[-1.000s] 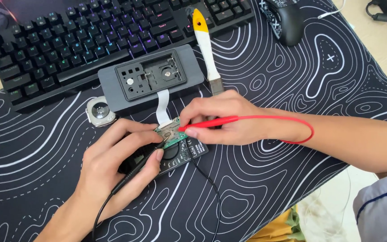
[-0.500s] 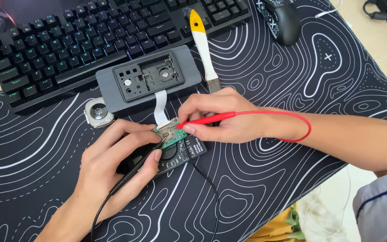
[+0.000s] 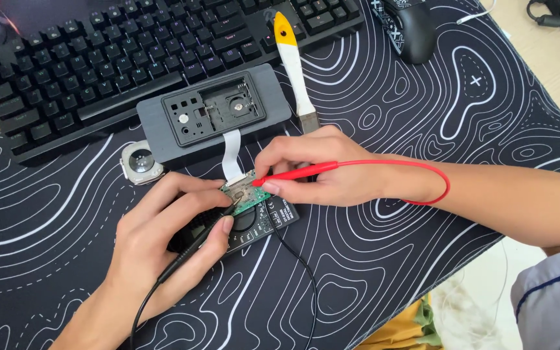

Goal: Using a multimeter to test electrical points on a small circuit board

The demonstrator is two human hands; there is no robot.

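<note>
Almost nothing moved. Our right hand (image 3: pixel 332 170) still pinches the red probe (image 3: pixel 296 172), left hand (image 3: pixel 163 236) the black probe (image 3: pixel 197 245), both on the green board (image 3: pixel 246 192) atop the meter (image 3: pixel 264 219). Mid-measurement; next, hold tips steady.

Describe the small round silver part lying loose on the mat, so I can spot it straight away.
Start at the black keyboard along the top of the patterned desk mat. Just below it lies a grey rectangular housing with a white ribbon cable. The silver part sits off that housing's lower left corner: a rounded-square metal case with a dark circular centre, untouched by either hand.
</note>
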